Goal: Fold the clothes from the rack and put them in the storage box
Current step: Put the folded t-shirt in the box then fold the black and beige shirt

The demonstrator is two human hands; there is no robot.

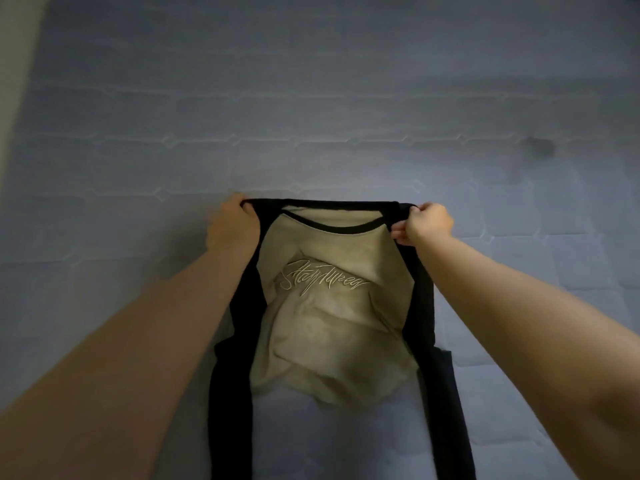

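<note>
Biggest thing here is the pale blue quilted mattress surface (pixel 311 98), which fills nearly the whole view, stitched in a repeating brick-ish pattern. There's a dark smudge (pixel 540 147) on it over to the right, and a strip of lighter wall or floor (pixel 17 64) shows along the far left edge, can't tell which.

Spread over the mattress is the beige T-shirt with black sleeves and black neck trim (pixel 332 306). It's chest side up, with pale cursive lettering (pixel 322 278) across the front, too loopy to read for sure. The body is pretty rumpled, with big folds through the middle, and the black sleeves run down toward the bottom of the view on both sides.

Both bare forearms reach in from the bottom corners and cover part of each sleeve. The left hand (pixel 232 223) has its fingers curled around the shirt's left shoulder corner, and the right hand (pixel 424 223) pinches the right shoulder corner, fingers tucked tight. The top edge is stretched taut between them.
</note>
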